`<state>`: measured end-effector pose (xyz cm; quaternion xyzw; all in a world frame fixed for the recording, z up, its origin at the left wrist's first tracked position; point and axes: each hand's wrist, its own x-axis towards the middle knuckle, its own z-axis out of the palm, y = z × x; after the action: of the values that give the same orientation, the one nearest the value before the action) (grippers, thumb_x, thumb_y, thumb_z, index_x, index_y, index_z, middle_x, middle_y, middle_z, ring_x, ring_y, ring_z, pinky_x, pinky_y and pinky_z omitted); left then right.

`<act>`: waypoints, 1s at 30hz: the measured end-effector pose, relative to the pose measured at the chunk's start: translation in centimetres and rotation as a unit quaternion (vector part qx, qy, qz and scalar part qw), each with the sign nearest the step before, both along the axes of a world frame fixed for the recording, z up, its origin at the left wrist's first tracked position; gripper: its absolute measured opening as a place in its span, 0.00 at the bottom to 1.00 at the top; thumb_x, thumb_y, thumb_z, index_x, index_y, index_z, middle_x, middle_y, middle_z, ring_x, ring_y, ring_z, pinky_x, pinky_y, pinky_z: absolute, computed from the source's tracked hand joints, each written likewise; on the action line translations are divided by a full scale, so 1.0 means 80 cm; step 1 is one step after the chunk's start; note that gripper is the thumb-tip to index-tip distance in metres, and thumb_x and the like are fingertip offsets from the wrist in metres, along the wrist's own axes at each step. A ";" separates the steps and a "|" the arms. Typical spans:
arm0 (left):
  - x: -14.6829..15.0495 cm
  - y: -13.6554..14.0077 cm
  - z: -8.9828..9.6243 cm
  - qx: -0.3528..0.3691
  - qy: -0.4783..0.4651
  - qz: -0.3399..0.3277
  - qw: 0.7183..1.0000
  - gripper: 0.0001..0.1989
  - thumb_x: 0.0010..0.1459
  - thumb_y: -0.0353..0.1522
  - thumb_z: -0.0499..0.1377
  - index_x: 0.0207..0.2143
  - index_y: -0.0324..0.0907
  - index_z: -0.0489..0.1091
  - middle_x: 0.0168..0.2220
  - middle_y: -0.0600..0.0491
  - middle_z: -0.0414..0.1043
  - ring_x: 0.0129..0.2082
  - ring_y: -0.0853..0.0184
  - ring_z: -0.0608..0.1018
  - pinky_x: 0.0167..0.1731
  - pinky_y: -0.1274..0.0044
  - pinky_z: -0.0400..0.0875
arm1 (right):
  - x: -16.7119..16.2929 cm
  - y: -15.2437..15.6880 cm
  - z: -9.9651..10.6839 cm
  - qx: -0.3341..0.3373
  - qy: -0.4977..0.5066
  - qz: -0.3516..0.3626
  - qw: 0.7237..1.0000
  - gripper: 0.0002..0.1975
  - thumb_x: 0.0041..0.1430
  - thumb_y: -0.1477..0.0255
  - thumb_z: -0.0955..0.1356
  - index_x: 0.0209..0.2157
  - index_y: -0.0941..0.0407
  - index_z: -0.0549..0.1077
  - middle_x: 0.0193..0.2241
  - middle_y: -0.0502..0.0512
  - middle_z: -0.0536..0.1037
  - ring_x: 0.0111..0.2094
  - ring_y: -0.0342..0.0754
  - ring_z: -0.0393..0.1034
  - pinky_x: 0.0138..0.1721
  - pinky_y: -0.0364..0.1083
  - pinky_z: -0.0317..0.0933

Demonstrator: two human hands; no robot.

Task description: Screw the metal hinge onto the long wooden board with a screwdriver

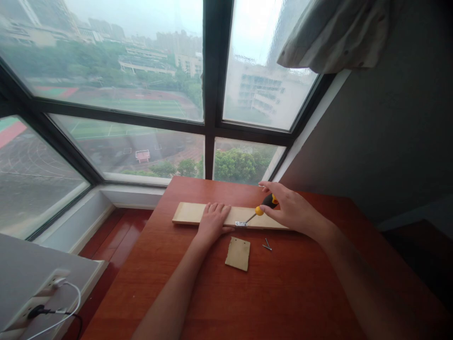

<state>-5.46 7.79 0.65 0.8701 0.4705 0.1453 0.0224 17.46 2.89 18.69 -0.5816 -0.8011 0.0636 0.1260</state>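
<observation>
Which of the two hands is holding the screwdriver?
The right hand: it holds the screwdriver by its black-and-yellow handle, whereas the left hand rests on the pale board.

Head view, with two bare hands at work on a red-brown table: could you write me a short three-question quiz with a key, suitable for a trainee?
1. True or false: the left hand rests on the long, pale wooden board.
2. What does the right hand hold?
A) a wooden-handled hammer
B) a yellow-and-black screwdriver
C) a flat paintbrush
3. Fill in left or right: in the picture, the small, flat, tan piece with rough edges lies to the ____ of the two thin, loose metal fasteners.

Key: 1. True. 2. B. 3. Left.
</observation>
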 end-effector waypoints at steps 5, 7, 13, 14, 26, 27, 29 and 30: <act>0.000 0.000 0.002 -0.009 -0.004 -0.001 1.000 0.37 0.47 0.49 0.65 0.57 0.48 0.60 0.52 0.46 0.66 0.53 0.53 0.65 0.57 0.62 0.51 | -0.010 0.003 0.006 0.022 -0.168 -0.150 0.974 0.23 0.62 0.54 0.60 0.51 0.53 0.69 0.29 0.59 0.79 0.32 0.57 0.75 0.31 0.48 0.60; 0.000 0.000 0.002 -0.011 -0.006 -0.001 1.000 0.37 0.47 0.49 0.65 0.57 0.48 0.60 0.53 0.46 0.66 0.53 0.53 0.65 0.58 0.62 0.51 | -0.008 0.004 0.008 0.020 -0.147 -0.128 0.981 0.20 0.62 0.57 0.62 0.50 0.52 0.69 0.32 0.58 0.80 0.33 0.56 0.75 0.31 0.47 0.60; 0.000 0.000 0.000 -0.006 -0.007 -0.001 1.000 0.37 0.46 0.49 0.65 0.57 0.48 0.60 0.53 0.45 0.66 0.54 0.52 0.65 0.58 0.62 0.51 | 0.002 0.001 0.009 -0.025 0.014 0.036 0.999 0.24 0.55 0.71 0.66 0.54 0.50 0.64 0.51 0.53 0.73 0.43 0.47 0.72 0.39 0.43 0.63; 0.000 0.000 0.001 -0.005 -0.006 -0.001 1.000 0.37 0.46 0.49 0.66 0.57 0.47 0.60 0.53 0.45 0.66 0.54 0.53 0.65 0.58 0.62 0.51 | 0.002 0.001 0.009 -0.021 0.012 0.031 0.999 0.23 0.55 0.69 0.66 0.54 0.51 0.64 0.51 0.54 0.73 0.44 0.48 0.72 0.39 0.43 0.63; -0.001 -0.001 0.000 -0.009 -0.012 -0.001 1.000 0.37 0.46 0.49 0.65 0.57 0.48 0.60 0.52 0.46 0.66 0.53 0.53 0.65 0.58 0.62 0.51 | -0.011 0.004 -0.001 0.032 -0.019 -0.068 0.997 0.17 0.58 0.64 0.65 0.50 0.49 0.68 0.36 0.51 0.79 0.33 0.49 0.73 0.30 0.43 0.59; -0.001 -0.001 0.000 -0.009 -0.013 -0.001 1.000 0.37 0.46 0.49 0.65 0.57 0.49 0.60 0.52 0.46 0.66 0.53 0.52 0.65 0.58 0.62 0.51 | -0.010 0.003 0.000 0.024 0.013 -0.046 0.999 0.17 0.57 0.66 0.66 0.49 0.49 0.68 0.37 0.51 0.79 0.33 0.48 0.73 0.31 0.43 0.60; -0.001 -0.001 0.001 -0.009 -0.015 -0.001 1.000 0.37 0.46 0.49 0.65 0.57 0.49 0.60 0.52 0.46 0.66 0.53 0.52 0.65 0.58 0.62 0.51 | -0.009 0.003 0.000 0.017 0.056 -0.024 0.998 0.15 0.55 0.70 0.66 0.47 0.50 0.70 0.37 0.50 0.78 0.33 0.46 0.72 0.33 0.43 0.61; -0.001 -0.002 0.001 -0.010 -0.015 -0.002 1.000 0.37 0.46 0.48 0.65 0.57 0.49 0.60 0.52 0.46 0.66 0.53 0.53 0.65 0.58 0.62 0.51 | -0.009 0.003 0.000 0.019 0.069 -0.024 0.997 0.14 0.55 0.70 0.66 0.45 0.50 0.70 0.36 0.49 0.78 0.32 0.46 0.72 0.33 0.43 0.61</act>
<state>-5.57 7.65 0.75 0.8683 0.4701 0.1534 0.0379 16.75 3.11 18.69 -0.5924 -0.7774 0.0850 0.1937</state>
